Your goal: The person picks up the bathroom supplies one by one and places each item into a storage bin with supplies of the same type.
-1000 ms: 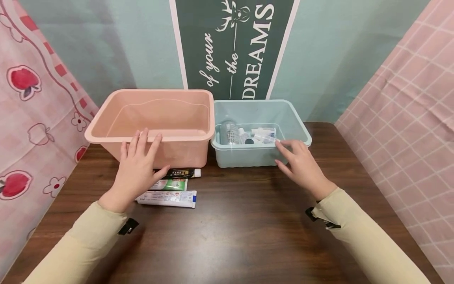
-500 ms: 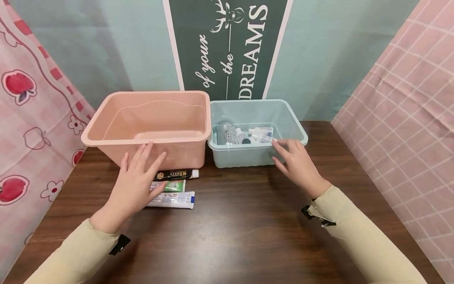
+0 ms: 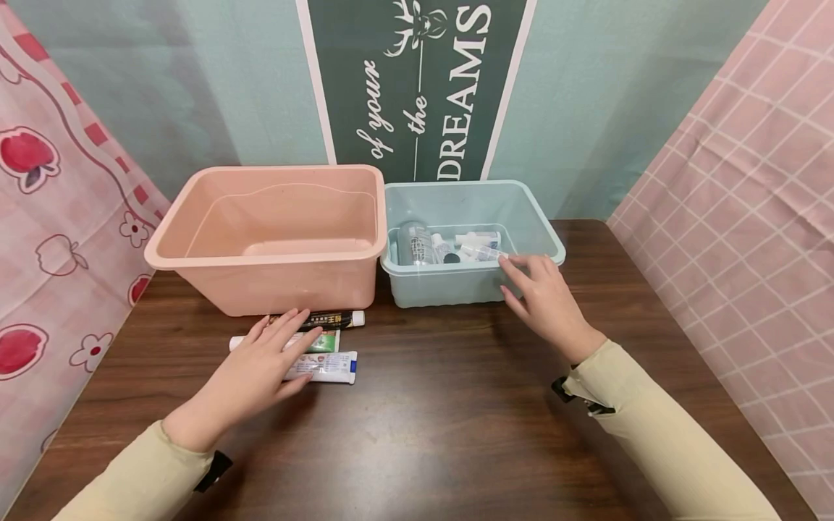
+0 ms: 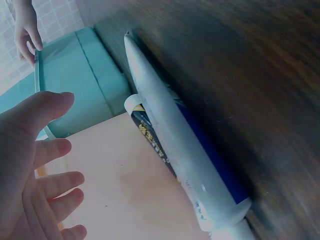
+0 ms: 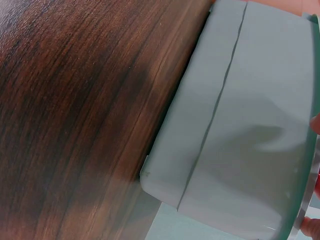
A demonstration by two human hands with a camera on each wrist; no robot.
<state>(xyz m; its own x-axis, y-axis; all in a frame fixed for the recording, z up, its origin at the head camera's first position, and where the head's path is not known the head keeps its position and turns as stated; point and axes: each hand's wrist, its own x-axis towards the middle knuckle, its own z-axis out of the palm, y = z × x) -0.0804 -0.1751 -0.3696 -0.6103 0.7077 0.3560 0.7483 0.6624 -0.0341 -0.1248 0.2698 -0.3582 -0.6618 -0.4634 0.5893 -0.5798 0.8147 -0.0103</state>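
My left hand (image 3: 254, 365) is over three toothpaste tubes on the table, fingers extended and spread; the left wrist view shows the fingers apart from them. One is a black toothpaste tube (image 3: 335, 320) with a white cap, lying along the pink bin (image 3: 287, 278). A green and white toothpaste tube (image 3: 328, 341) lies in the middle, partly hidden by the hand. Nearest me is a white toothpaste tube (image 3: 332, 367) with a blue end. My right hand (image 3: 547, 300) rests with relaxed fingers at the front rim of the light blue bin (image 3: 449, 289).
Inside the blue bin lie a clear bottle (image 3: 415, 244) and several small white tubes (image 3: 482, 239). The two bins stand side by side before a hanging cloth (image 3: 573, 108) with printed words. Patterned cloths border the brown wooden table (image 3: 443, 434) on both sides.
My left hand has come down from the pink bin's front rim toward me, to the toothpaste tubes. The right hand has stayed at the blue bin's rim.
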